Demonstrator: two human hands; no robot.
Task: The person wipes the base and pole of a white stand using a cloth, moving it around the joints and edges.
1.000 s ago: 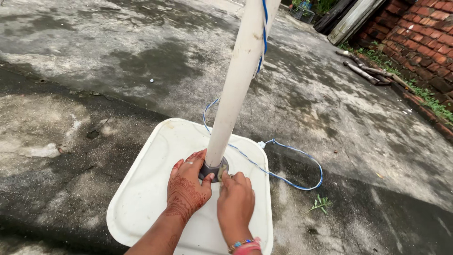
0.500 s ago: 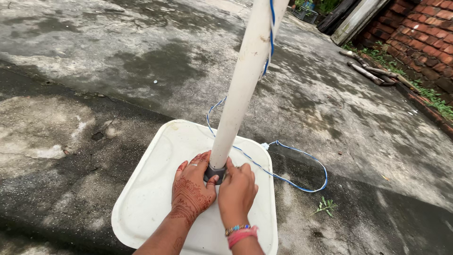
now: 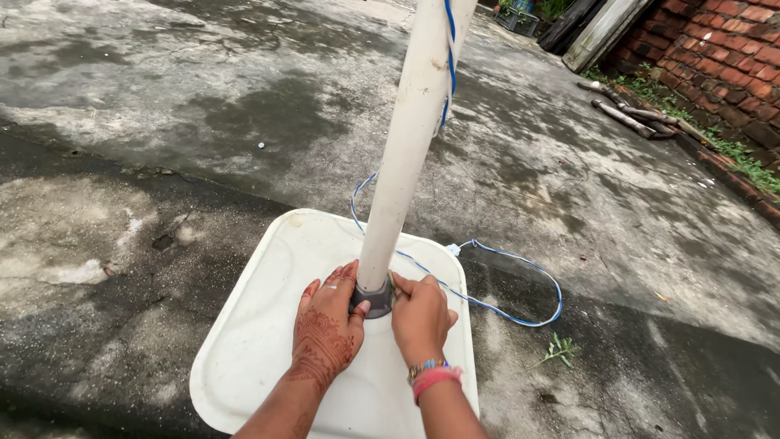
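A tall white pipe (image 3: 406, 138) stands in a dark grey collar (image 3: 373, 299) at the middle of a white square plastic base (image 3: 268, 325) on the concrete ground. My left hand (image 3: 327, 329), patterned with henna and wearing a ring, wraps the collar from the left, thumb against it. My right hand (image 3: 421, 315), with bangles at the wrist, grips the collar from the right. A blue and white cord (image 3: 496, 305) runs down the pipe and loops over the base onto the ground.
Wet, stained concrete (image 3: 162, 122) lies all around. A red brick wall (image 3: 731, 49) with weeds, sticks (image 3: 626, 118) and leaning boards (image 3: 597, 32) runs along the far right. A small green weed (image 3: 556, 351) lies right of the base.
My right hand has slid from in front of the collar round to its right side and closed on it. The left hand has stayed on the collar. The view has shifted slightly.
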